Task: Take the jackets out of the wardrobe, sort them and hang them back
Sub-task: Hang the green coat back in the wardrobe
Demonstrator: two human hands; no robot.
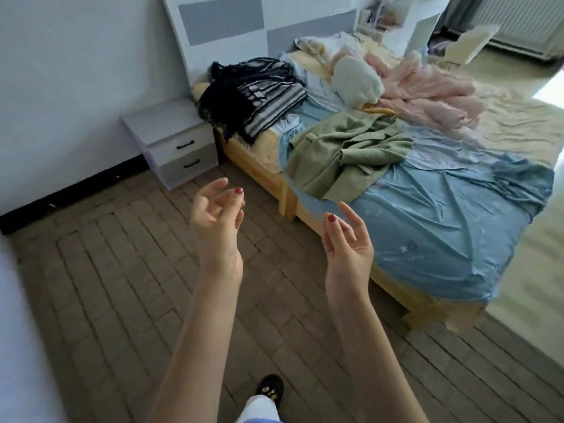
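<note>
At the bedside, on wooden flooring: left hand (217,218), fingers loosely curled, empty; right hand (348,242), relaxed, empty. Step judged: jackets out, lying on the bed (442,239) for sorting. Left to right: nightstand (171,141); dark striped jacket (259,99); green jacket (345,151), nearest, likely next lift, needing both hands; pink garments (427,96) heaped behind. Wardrobe unseen. Approach unobstructed.
</note>
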